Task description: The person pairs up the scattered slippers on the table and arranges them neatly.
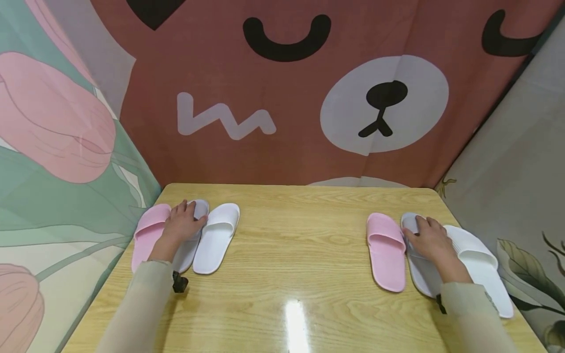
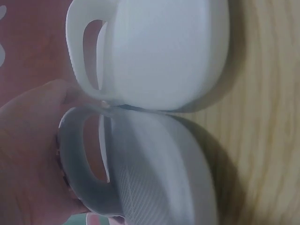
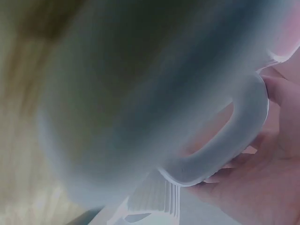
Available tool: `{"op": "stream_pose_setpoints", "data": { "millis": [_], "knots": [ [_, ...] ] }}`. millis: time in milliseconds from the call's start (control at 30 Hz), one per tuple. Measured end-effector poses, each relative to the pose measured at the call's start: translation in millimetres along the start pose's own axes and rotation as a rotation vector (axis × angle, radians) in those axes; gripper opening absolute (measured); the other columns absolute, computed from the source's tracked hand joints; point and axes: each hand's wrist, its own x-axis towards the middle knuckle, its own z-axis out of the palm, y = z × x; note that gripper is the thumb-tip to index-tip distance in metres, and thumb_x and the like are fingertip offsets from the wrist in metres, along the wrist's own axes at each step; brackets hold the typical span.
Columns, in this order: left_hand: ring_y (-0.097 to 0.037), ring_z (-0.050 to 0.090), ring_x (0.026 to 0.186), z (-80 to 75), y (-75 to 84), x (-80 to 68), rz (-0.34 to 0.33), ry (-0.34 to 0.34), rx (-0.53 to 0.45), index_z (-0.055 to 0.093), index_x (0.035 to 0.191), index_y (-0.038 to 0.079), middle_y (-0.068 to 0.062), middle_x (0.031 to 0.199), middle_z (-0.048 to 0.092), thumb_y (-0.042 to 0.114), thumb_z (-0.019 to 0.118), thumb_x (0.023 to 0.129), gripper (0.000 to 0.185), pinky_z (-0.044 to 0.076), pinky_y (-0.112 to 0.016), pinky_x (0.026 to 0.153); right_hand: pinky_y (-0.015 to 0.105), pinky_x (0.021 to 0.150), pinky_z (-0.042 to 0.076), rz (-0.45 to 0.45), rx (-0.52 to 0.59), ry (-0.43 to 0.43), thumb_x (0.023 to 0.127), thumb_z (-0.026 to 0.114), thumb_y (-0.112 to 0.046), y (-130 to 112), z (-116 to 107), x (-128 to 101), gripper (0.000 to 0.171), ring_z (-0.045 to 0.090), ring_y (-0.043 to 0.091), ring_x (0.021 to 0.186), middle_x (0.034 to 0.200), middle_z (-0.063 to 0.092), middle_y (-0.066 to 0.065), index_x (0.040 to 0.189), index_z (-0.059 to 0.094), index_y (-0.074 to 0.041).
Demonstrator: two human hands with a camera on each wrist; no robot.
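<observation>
My left hand (image 1: 181, 224) grips a grey slipper (image 1: 187, 255) over its strap, thumb on the right side and fingers over the top. In the left wrist view the palm lies along the grey strap (image 2: 75, 150). A pink slipper (image 1: 144, 242) lies to its left and a white slipper (image 1: 212, 245) to its right. At the table's right side my right hand (image 1: 433, 240) holds another grey slipper (image 1: 421, 272) across the strap, fingers spanning it. That slipper's sole is blurred in the right wrist view. A pink slipper (image 1: 386, 257) and a white slipper (image 1: 485, 279) flank it.
The slippers lie in two groups on a wooden table (image 1: 300, 245), with bare wood between them. A brown bear-print cloth (image 1: 282, 157) hangs behind the back edge. Printed cloths stand at the left (image 1: 79, 211) and right (image 1: 521, 186).
</observation>
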Motion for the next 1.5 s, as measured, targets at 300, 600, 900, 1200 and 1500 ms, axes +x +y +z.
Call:
{"op": "stream_pose_setpoints", "data": {
  "millis": [300, 600, 900, 1200, 1500],
  "knots": [
    [-0.06, 0.017, 0.142, 1.3, 2.4, 3.4, -0.028, -0.023, 0.035, 0.021, 0.158, -0.004, -0.036, 0.16, 0.012, 0.048, 0.049, 0.101, 0.082, 0.014, -0.073, 0.113, 0.079, 0.101, 0.024, 0.044, -0.032, -0.069, 0.102, 0.046, -0.051, 0.3, -2.6, 3.4, 0.085, 0.016, 0.067, 0.134, 0.148, 0.016, 0.046, 0.152, 0.021, 0.012],
    [-0.067, 0.023, 0.135, -0.5, -1.0, 8.6, -0.024, -0.009, 0.076, 0.023, 0.156, -0.006, -0.04, 0.156, 0.017, 0.045, 0.051, 0.1, 0.081, 0.018, -0.074, 0.112, 0.081, 0.099, 0.024, 0.034, -0.054, -0.124, 0.102, 0.046, -0.051, -6.0, -6.7, 9.1, 0.086, 0.013, 0.069, 0.133, 0.147, 0.014, 0.046, 0.154, 0.017, 0.012],
    [-0.068, 0.03, 0.132, -0.5, -4.1, 16.5, -0.048, -0.063, 0.084, 0.022, 0.157, -0.002, -0.039, 0.156, 0.018, 0.047, 0.051, 0.098, 0.082, 0.021, -0.075, 0.109, 0.081, 0.1, 0.024, 0.097, -0.066, -0.213, 0.101, 0.047, -0.05, -7.9, -11.4, 15.6, 0.088, 0.011, 0.069, 0.133, 0.148, 0.01, 0.045, 0.156, 0.011, 0.009],
    [-0.067, 0.025, 0.134, -6.2, -1.4, 15.9, -0.047, -0.109, 0.073, 0.019, 0.158, -0.002, -0.039, 0.156, 0.017, 0.047, 0.051, 0.097, 0.084, 0.02, -0.076, 0.108, 0.084, 0.098, 0.023, 0.118, -0.068, -0.273, 0.101, 0.047, -0.05, -10.2, -16.7, 19.0, 0.086, 0.009, 0.071, 0.131, 0.148, 0.009, 0.045, 0.156, 0.012, 0.007],
    [-0.067, 0.023, 0.135, -12.9, 4.6, 14.3, -0.061, -0.157, 0.059, 0.015, 0.16, 0.0, -0.038, 0.158, 0.013, 0.047, 0.053, 0.098, 0.087, 0.021, -0.075, 0.109, 0.084, 0.096, 0.024, 0.127, -0.07, -0.293, 0.101, 0.046, -0.048, -11.2, -15.4, 23.2, 0.085, 0.009, 0.071, 0.131, 0.147, 0.008, 0.045, 0.156, 0.01, 0.006]
  ]
}}
